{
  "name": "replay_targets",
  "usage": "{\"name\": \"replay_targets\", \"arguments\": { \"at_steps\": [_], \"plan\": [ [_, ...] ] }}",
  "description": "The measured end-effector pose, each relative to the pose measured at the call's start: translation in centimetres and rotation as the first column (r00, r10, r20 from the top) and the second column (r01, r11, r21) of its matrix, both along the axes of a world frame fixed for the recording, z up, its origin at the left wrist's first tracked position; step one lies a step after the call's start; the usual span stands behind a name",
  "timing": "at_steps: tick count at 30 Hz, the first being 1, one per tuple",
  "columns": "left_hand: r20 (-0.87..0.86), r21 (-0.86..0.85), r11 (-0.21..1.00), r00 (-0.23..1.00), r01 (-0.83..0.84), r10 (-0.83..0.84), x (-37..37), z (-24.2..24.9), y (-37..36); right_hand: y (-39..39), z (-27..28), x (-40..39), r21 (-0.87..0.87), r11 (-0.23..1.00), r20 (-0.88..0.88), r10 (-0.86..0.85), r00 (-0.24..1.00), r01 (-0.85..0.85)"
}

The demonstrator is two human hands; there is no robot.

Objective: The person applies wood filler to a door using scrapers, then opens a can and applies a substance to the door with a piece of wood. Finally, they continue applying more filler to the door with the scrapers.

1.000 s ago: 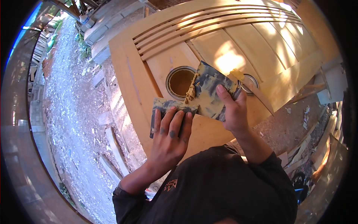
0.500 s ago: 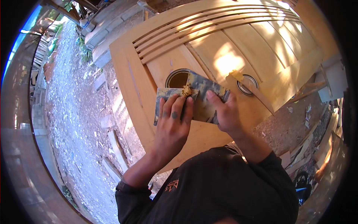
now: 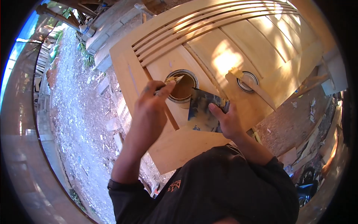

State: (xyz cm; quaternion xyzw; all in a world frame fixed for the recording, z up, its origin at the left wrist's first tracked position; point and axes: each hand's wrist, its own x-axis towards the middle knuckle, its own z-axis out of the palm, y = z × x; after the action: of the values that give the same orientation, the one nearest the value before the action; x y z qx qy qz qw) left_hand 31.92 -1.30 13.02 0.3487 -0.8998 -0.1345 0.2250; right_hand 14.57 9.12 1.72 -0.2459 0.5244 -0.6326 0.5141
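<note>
My left hand (image 3: 151, 108) grips a small filler-stained scraper (image 3: 172, 81), its tip carrying a dab of yellow putty over the open can (image 3: 183, 87). The can stands on a pale wooden door (image 3: 209, 48) lying flat. My right hand (image 3: 226, 121) holds a larger dark smeared scraper plate (image 3: 203, 110) upright just right of the can, its edge near the door surface. A stir stick (image 3: 249, 86) with yellow putty on its end lies across the can's lid (image 3: 249, 83) further right.
The door has several curved slats at its far end. Gravel and wood offcuts (image 3: 112, 123) cover the ground to the left. Concrete blocks (image 3: 100, 33) lie beyond the door's far corner. Scrap timber (image 3: 313, 138) is piled at the right.
My left hand has lifted its small scraper off the big one and swung it over the open can. The right hand has lowered the large plate slightly and turned it more upright.
</note>
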Motion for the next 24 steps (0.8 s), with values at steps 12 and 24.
{"name": "replay_targets", "arguments": {
  "at_steps": [12,24],
  "plan": [
    [0.093,0.577,0.816,0.992,0.012,-0.080,-2.1,1.9,-10.6,2.3,-2.4,0.1,0.007,1.000,0.170,-0.011,0.985,0.010],
    [0.264,0.327,0.938,0.964,-0.119,0.030,3.0,2.1,-12.9,3.3,-3.1,-0.7,0.058,0.993,0.228,-0.111,0.967,0.100]
  ]
}}
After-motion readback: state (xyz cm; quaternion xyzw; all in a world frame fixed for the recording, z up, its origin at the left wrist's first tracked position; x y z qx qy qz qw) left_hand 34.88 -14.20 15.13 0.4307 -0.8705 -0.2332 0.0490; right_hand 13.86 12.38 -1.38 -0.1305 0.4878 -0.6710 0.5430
